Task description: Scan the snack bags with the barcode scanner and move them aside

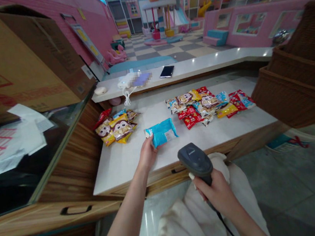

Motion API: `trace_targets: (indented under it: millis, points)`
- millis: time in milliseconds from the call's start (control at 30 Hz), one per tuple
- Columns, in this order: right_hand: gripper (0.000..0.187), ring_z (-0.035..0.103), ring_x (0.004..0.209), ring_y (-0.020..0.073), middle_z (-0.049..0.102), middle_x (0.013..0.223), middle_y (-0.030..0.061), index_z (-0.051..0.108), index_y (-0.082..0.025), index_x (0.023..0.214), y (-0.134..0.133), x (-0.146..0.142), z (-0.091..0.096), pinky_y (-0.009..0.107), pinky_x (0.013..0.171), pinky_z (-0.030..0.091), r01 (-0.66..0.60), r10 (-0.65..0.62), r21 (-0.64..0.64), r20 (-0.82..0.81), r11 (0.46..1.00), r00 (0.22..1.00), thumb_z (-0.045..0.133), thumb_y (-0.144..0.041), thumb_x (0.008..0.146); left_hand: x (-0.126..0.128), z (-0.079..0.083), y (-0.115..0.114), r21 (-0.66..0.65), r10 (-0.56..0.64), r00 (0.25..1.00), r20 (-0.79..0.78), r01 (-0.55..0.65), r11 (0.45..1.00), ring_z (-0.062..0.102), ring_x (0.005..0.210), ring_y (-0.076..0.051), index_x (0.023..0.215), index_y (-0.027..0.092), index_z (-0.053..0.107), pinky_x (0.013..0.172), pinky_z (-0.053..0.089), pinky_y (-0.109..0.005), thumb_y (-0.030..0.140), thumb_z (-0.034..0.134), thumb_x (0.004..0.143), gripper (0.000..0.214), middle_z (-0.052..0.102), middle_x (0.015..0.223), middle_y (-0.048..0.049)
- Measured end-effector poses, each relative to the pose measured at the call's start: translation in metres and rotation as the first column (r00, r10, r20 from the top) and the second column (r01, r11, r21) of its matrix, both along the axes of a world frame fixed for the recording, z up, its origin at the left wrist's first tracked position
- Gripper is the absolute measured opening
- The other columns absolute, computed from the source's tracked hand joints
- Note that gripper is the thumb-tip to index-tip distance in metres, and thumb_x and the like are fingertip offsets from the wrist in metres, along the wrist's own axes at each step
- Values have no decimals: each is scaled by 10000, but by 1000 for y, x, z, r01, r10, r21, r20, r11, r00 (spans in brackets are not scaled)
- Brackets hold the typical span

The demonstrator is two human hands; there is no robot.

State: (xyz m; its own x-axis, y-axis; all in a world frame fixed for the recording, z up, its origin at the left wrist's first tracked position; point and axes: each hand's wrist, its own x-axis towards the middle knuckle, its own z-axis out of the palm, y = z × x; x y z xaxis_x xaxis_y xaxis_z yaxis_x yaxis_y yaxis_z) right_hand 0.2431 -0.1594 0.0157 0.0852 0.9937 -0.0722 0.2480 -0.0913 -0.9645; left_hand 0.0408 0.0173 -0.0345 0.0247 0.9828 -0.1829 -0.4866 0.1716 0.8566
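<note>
Left hand pinches a blue foil packet between thumb and fingers over the white counter; right hand closes around a corded barcode scanner near it; the left heap of snack packets and right heap of snack packets look to be what is left.

I see | a big brown box at my left | a black phone on the white shelf | a brown woven basket at my right | a play slide far off

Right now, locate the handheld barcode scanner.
Head view, lower centre: the handheld barcode scanner is in the right hand, at the near edge of the white counter, right of the blue packet.
</note>
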Motion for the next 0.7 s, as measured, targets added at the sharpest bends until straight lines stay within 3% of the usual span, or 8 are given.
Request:
trace_targets:
  millis: [133,267,333,433,500,533,600,700]
  points:
    - [246,497,388,140,515,447,-56,578,-217,682,-1,1,-2,245,422,398,8,-9,-12,-15,1000,1000,625,-382,859,1,-6,-4,38,81,995,-53,-79,996,704,866,-185,977,206,647,811,598,-325,478,724,821,323,717,877,-8]
    - [235,512,400,153,525,460,-49,592,-218,686,-4,5,-4,256,423,406,10,-10,-34,-18,999,1000,646,-375,852,-12,1,-7,264,275,908,-317,-195,945,690,919,-205,949,210,654,871,572,-332,531,718,846,344,696,837,2]
    - [231,510,390,157,513,459,-53,594,-221,689,-5,6,-4,260,414,400,25,-27,-57,-29,998,999,646,-383,846,-29,13,-3,438,421,771,-478,-206,875,677,1054,-237,1040,194,666,983,534,-371,523,673,898,358,727,989,-36]
    - [218,502,392,155,514,461,-52,598,-218,704,-6,5,-4,259,412,393,43,-46,-60,-41,997,998,644,-384,837,-65,37,16,663,642,431,-634,-124,738,571,1308,-296,1233,165,629,1158,408,-479,426,581,977,368,654,1351,-101]
    - [193,489,389,149,511,456,-56,607,-209,724,-6,4,-3,255,409,384,37,-41,-54,-58,998,998,642,-368,828,-92,49,34,699,695,200,-691,-60,713,500,1394,-343,1282,160,621,1186,364,-551,375,566,977,377,580,1469,-115]
    - [183,483,383,145,506,454,-61,613,-204,736,-6,3,-2,252,406,379,35,-39,-57,-70,998,997,639,-361,825,-104,53,43,686,684,122,-719,-39,727,469,1423,-367,1292,167,625,1194,349,-578,388,584,961,401,553,1503,-115]
    - [171,479,378,139,501,459,-68,621,-195,757,-5,1,0,247,409,378,37,-42,-65,-83,997,996,635,-352,821,-125,56,59,611,611,51,-790,-13,792,419,1459,-420,1325,150,622,1203,322,-631,480,656,892,545,516,1543,-143]
    - [158,485,393,140,506,469,-67,626,-192,762,-5,1,0,245,418,379,43,-47,-61,-64,997,997,635,-340,817,-140,56,72,513,511,58,-858,42,857,335,1501,-473,1380,119,609,1229,252,-660,599,729,782,777,470,1569,-215]
